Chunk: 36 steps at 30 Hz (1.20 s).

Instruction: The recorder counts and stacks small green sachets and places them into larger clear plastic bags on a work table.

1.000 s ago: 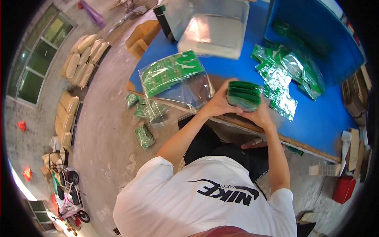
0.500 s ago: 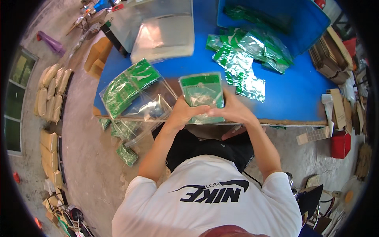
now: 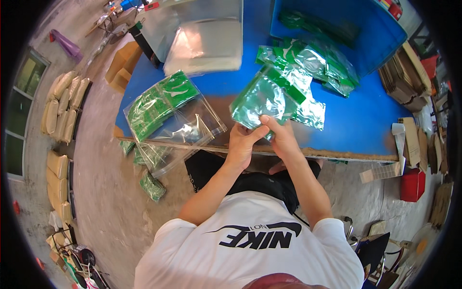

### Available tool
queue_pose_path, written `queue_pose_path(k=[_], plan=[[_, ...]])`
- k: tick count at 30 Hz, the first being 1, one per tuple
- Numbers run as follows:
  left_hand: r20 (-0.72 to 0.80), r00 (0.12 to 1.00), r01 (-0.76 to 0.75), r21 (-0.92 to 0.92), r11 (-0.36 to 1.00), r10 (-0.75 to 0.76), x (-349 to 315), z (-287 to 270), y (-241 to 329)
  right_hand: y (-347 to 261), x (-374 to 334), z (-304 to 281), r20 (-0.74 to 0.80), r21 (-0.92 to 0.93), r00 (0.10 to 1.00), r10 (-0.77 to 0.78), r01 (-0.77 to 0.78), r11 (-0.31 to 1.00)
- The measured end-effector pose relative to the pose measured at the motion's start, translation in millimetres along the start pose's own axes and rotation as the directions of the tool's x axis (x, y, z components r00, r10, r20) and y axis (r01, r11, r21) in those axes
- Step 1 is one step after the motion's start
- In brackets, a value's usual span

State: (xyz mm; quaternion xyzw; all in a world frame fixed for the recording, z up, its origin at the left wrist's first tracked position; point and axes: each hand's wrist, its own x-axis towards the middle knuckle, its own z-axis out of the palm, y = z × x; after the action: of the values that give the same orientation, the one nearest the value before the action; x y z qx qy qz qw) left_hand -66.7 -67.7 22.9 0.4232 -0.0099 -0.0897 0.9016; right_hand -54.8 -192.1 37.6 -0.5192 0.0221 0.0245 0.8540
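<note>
The held packets (image 3: 264, 98), squared and nearly upright half a second ago, are now tilted and slightly fanned, with their green header turned toward the right. Ahead of both hands a blue table (image 3: 356, 125) is seen. Beyond the right hand, a blue bin (image 3: 375, 36) is set with its open side toward the hands, green packets visible inside. Beyond the left hand, flat clear sheets (image 3: 207, 60) appear to be contained in a translucent container (image 3: 168, 24). Left of the left hand, green packets are enclosed in a large clear bag (image 3: 190, 127). Just past the right hand, a loose pile (image 3: 332, 62) is strewn. The held packets are grasped at their near end by the right hand (image 3: 284, 139) and left hand (image 3: 241, 144), thumbs uppermost. They are judged light, floppy and slippery, best pinched through every layer.
</note>
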Motion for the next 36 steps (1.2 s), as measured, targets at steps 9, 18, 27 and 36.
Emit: queue_pose_path(k=[9,18,27,36], plan=[[0.224,0.939,-0.331,0.8,0.501,0.262,6.1,-33.1,52.7,-83.3,-5.7,6.0,0.568,-0.759,0.605,-0.558,0.647,-0.072],[0.199,0.935,-0.353,0.428,0.832,0.294,-6.7,-6.7,31.7,-61.1,10.9,-25.9,0.282,-0.652,0.948,0.149,0.075,0.755],[-0.07,0.907,-0.364,0.37,0.855,0.416,-14.1,-24.5,17.0,-21.1,-19.6,12.6,0.376,-0.484,0.922,-0.088,0.277,0.83],[0.372,0.851,-0.129,0.832,-0.54,0.37,-7.9,-106.6,94.5,9.4,5.0,-8.0,-0.106,-0.006,0.926,0.363,-0.365,0.931]])
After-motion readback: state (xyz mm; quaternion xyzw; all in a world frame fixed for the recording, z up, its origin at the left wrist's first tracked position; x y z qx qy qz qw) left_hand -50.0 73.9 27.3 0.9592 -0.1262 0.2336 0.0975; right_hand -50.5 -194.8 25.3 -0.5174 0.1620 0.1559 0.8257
